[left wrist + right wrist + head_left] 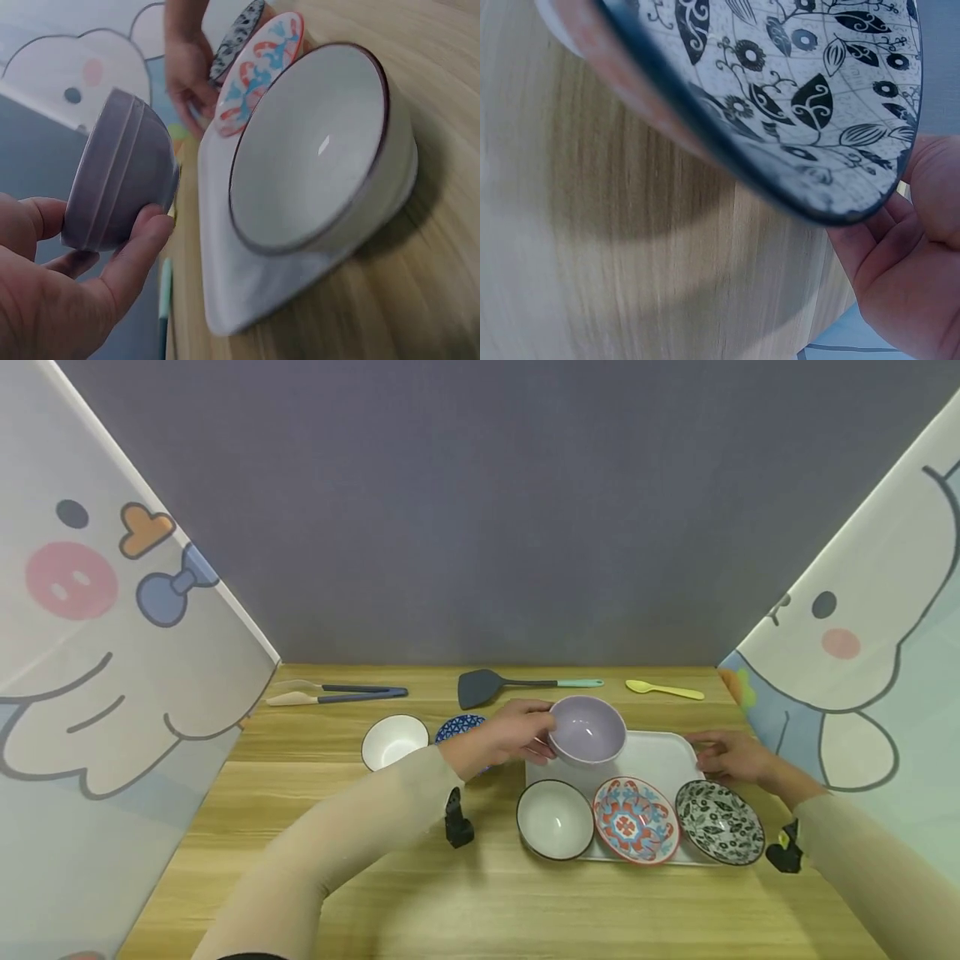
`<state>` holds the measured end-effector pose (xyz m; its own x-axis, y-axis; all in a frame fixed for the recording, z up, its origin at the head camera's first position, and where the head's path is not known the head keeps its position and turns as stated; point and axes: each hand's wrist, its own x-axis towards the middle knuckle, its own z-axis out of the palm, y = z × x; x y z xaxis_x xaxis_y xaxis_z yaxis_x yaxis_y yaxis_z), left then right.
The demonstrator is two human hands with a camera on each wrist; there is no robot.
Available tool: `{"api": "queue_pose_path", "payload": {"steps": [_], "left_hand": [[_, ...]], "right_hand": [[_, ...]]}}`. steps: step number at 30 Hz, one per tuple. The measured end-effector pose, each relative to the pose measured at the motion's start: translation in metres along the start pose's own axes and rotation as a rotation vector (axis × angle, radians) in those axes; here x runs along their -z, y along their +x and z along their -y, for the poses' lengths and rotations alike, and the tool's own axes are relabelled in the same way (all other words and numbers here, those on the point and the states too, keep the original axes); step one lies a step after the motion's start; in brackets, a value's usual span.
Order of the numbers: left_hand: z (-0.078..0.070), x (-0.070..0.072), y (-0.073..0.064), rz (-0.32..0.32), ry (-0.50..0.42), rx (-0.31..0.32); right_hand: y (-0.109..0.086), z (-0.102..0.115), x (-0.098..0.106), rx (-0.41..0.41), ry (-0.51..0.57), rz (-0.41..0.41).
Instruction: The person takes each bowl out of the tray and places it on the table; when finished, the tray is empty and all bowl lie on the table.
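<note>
My left hand [525, 731] grips a lilac bowl [588, 731] by its left side, raised over the back of a white tray [663, 756]. In the left wrist view the thumb and fingers close around the tilted lilac bowl [124, 176]. At the tray's right end is my right hand [738, 758], fingertips right at the edge, behind a black-and-white leaf-patterned bowl [720, 822]. That bowl hides part of the right hand [907, 262] in the right wrist view. Along the tray's front, a dark-rimmed white bowl [555, 820] and a red-and-blue patterned bowl [636, 821] stand beside it.
Left of the tray are another white bowl [395, 742] and a blue patterned dish [459, 725], partly covered by my left arm. Tongs [337, 695], a dark spatula [480, 687] and a yellow spoon [663, 690] lie along the back, before a grey wall [495, 527].
</note>
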<state>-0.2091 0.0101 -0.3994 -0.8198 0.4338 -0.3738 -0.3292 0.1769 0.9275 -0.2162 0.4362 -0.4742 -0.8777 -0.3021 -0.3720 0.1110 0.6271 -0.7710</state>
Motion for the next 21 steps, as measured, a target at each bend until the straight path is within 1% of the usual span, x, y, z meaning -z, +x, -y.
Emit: {"api": "queue_pose_path", "payload": {"steps": [9,14,17,21], "left_hand": [[0.004,0.066,-0.035,-0.069,0.009,0.007],[0.007,0.1,-0.059,-0.13,-0.014,0.015],[0.009,0.12,-0.076,-0.167,-0.024,0.018],[0.014,0.143,-0.097,-0.213,-0.034,0.024]], "right_hand": [[0.002,-0.003,0.001,0.018,0.008,0.007],[-0.001,-0.001,-0.001,0.021,0.004,0.003],[-0.001,0.001,-0.001,0.021,0.0,0.0],[0.0,0.002,-0.001,0.018,0.0,0.003]]}}
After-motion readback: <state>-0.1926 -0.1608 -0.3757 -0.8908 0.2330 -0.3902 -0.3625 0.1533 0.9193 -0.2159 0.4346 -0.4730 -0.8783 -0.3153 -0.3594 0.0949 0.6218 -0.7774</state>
